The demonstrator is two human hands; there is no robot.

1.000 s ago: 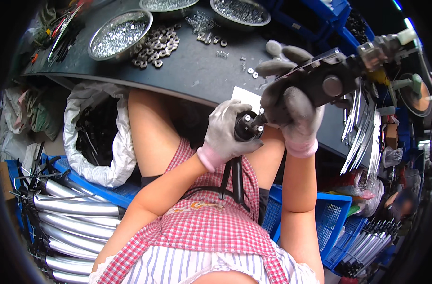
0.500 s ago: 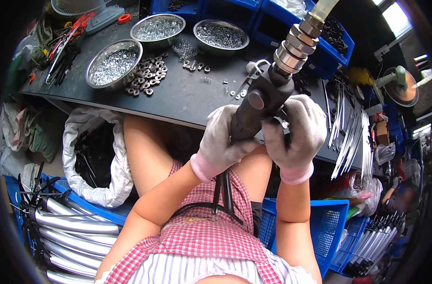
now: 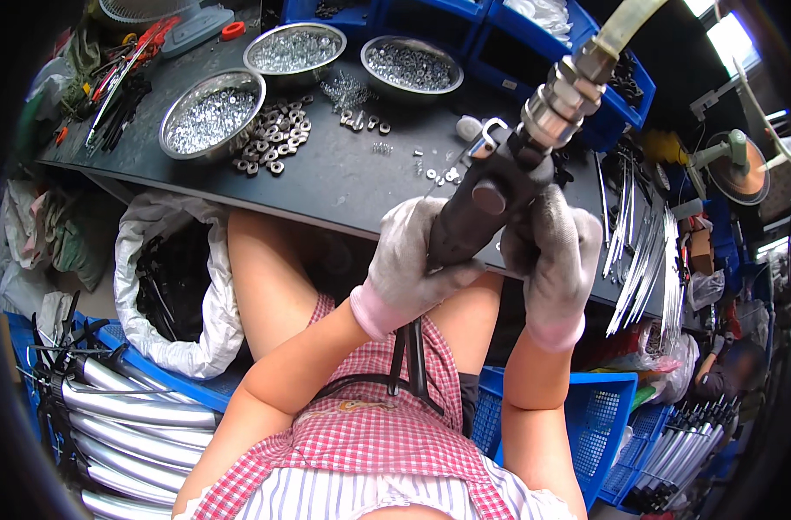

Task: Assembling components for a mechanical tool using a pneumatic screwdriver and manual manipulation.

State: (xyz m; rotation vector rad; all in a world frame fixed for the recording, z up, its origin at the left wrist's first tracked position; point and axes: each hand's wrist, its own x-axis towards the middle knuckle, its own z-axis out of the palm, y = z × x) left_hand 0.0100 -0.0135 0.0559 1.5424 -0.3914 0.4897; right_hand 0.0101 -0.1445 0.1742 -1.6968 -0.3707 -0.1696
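The person's left hand [image 3: 404, 256] is gripping the lower end of a black air tool [image 3: 489, 189], thumb and fingers wrapping round it, seemingly to steady it; whether they are also holding a part underneath, one cannot tell. The right hand [image 3: 564, 260] is curling beside the tool, its fingertips hiding, so its grip cannot be told. The tool is tilting over the desk's front edge, its pale hose [image 3: 629, 24] pointing toward the far right corner, probably to spare the hands.

On the desk [image 3: 352, 173], three metal bowls [image 3: 426, 92] are standing toward the far left, apparently keeping small parts sorted; loose nuts [image 3: 278, 139] are lying just beside the nearest. Metal strips [image 3: 645, 276] are crowding the right end. Blue bins [image 3: 631, 94] are lining the far edge; a fan [image 3: 742, 169] is standing beyond.
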